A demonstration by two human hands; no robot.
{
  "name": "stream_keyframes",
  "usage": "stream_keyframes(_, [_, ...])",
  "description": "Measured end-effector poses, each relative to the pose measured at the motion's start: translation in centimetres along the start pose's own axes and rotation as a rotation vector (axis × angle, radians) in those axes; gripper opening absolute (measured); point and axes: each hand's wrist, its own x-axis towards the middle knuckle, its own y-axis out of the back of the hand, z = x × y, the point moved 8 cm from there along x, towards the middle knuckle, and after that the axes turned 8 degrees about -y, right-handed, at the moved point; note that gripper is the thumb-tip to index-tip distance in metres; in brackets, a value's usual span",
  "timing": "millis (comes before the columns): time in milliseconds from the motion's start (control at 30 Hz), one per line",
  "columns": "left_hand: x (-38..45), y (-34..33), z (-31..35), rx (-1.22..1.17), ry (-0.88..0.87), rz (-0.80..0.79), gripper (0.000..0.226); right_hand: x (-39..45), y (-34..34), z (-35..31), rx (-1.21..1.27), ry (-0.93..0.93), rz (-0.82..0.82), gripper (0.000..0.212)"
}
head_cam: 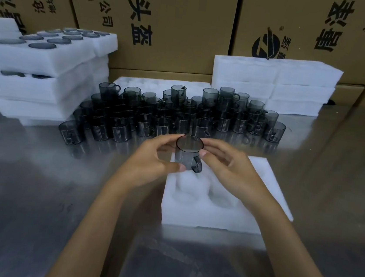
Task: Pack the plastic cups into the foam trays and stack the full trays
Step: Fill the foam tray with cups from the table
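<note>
A smoky grey plastic cup (187, 153) with a handle hangs upright just above the far end of a white foam tray (193, 214). My left hand (154, 160) holds its left side, thumb low on the wall. My right hand (226, 166) pinches the rim and the side by the handle. The tray's hollow pockets in front of the cup hold nothing. Behind it, many loose grey cups (179, 117) stand crowded on the metal table.
Full trays (47, 59) with cup bottoms showing are stacked at the left. Empty foam trays (274, 80) are piled at the back right, with one more flat tray (151, 83) behind the cups. Cardboard boxes (178, 24) wall off the back. The steel table (34, 189) spreads toward me.
</note>
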Motion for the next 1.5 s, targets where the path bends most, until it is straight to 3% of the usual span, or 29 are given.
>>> stream_keyframes(167, [0.0, 0.0, -0.2, -0.033, 0.023, -0.008, 0.047, -0.1, 0.0, 0.1, -0.088, -0.001, 0.025, 0.031])
stream_keyframes(400, [-0.1, -0.2, -0.6, 0.018, 0.043, 0.027, 0.048, -0.4, -0.1, 0.1, -0.284, 0.029, 0.056, 0.038])
stream_keyframes(733, [-0.1, 0.0, -1.7, 0.008, 0.092, -0.026, 0.027, 0.1, -0.5, 0.4, -0.505, -0.017, 0.084, 0.039])
stream_keyframes(900, [-0.3, -1.0, -3.1, -0.118, 0.231, -0.085, 0.054, 0.0, -0.3, 0.3, -0.546, -0.073, 0.097, 0.038])
stream_keyframes(1167, [-0.7, -2.1, -4.4, -0.388, 0.239, -0.077, 0.046, -0.3, -0.1, -0.3, -0.534, -0.093, 0.111, 0.032])
stream_keyframes(1300, [-0.3, -2.3, -5.2, -0.513, 0.208, -0.059, 0.051, 1.6, 0.1, 0.0, -0.467, -0.190, 0.033, 0.013])
stream_keyframes(1367, [0.1, -2.1, -5.7, -0.576, 0.218, 0.000, 0.042, 3.8, 0.4, -0.2, -0.410, -0.201, 0.006, 0.018])
stream_keyframes(1500, [0.7, -1.8, -6.5, -0.556, 0.239, 0.081, 0.028, 9.5, 0.4, 0.6, -0.494, -0.262, -0.022, 0.056])
